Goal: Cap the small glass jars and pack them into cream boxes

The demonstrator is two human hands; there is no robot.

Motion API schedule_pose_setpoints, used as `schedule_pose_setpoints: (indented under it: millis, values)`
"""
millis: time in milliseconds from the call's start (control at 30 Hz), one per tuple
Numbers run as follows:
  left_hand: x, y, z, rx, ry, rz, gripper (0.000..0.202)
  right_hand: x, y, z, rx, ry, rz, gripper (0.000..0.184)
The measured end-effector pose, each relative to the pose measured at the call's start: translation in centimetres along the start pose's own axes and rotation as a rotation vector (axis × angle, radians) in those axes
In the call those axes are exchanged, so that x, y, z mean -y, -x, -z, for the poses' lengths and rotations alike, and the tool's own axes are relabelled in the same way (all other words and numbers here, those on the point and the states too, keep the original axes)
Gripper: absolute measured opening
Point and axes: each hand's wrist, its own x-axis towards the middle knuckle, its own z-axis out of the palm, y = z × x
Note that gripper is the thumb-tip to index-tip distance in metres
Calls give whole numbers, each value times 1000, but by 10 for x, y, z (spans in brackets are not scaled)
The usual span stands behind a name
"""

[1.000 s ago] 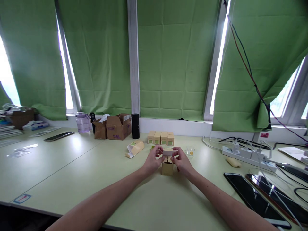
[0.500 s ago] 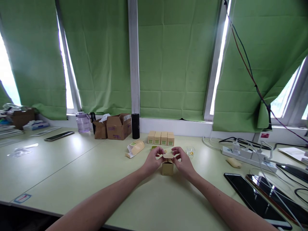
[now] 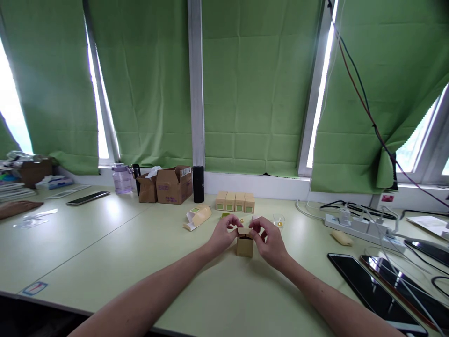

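Note:
A small kraft cardboard box [image 3: 244, 247] stands on the table in front of me, its top flap raised. My left hand [image 3: 224, 232] pinches the left side of that flap between thumb and fingers. On the flap's right side, my right hand [image 3: 269, 239] has its fingertips closed on the edge. What lies inside the box cannot be made out. Just behind my hands sit a small green item [image 3: 225, 215], partly covered, and a clear glass cup [image 3: 278, 220] with something yellow in it.
Several similar small boxes [image 3: 235, 202] stand in a row at the back. An opened carton [image 3: 197, 217] lies left of them. Behind are a black cylinder [image 3: 198, 184] and a brown cardboard box [image 3: 173, 185]. Rightward lie a power strip [image 3: 365, 230], cables and a tablet [image 3: 372, 285].
My right hand has shifted slightly, its fingers closing further over the flap, which has tipped a little. A brown shape, perhaps an arm, has come in at the far left edge.

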Motion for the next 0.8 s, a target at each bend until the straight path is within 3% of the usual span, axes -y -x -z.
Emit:
schedule_pose_setpoints:
  millis: [100,233,333,800]
  values:
    - [-1,1,3,7,30,-16,5,-1,0,0,-8,28,17,8]
    - [-3,4,8,-37,-12,-101,17,-3,0,1,-10,43,25,8]
    - [-7,6,10,-54,-66,-148,11,-5,0,2,-2,53,44,8]
    - [-10,9,5,-21,-103,-111,15,-3,2,2,28,158,106,13]
